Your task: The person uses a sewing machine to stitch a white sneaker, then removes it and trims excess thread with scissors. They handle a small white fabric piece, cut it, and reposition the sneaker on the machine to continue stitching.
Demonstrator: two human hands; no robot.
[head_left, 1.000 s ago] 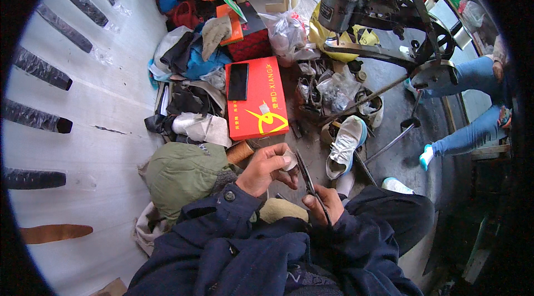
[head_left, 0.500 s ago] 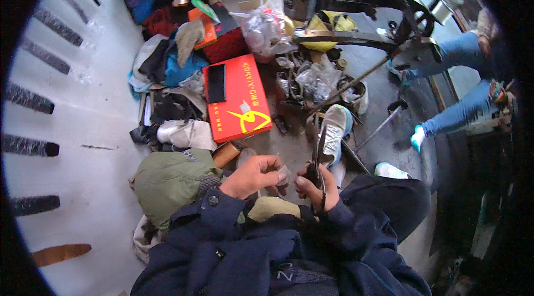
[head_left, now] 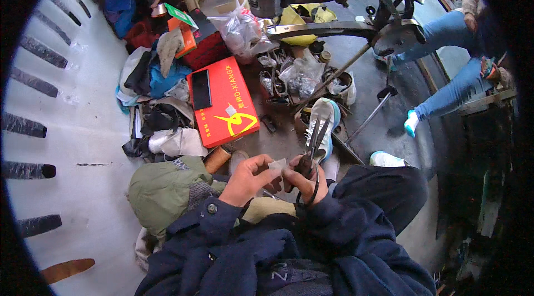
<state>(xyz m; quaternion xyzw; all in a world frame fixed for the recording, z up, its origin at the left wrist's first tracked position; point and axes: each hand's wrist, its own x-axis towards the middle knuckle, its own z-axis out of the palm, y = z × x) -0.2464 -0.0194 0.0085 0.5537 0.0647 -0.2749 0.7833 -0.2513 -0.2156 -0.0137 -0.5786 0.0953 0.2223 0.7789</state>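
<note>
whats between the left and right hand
A small pale piece, pinched by the left hand, close to the right hand, which holds scissors; seen in the head view.

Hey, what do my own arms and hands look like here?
Your left hand and right hand are ungloved. Both arms wear long, loose, dark navy sleeves with creased cloth. The left cuff carries a round dark button; none can be made out on the right.

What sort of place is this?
Probably a small repair workshop, perhaps for shoes: there's what looks like a crank-type sewing machine, a spool of brown thread, and black-handled scissors in the person's right hand.
</note>
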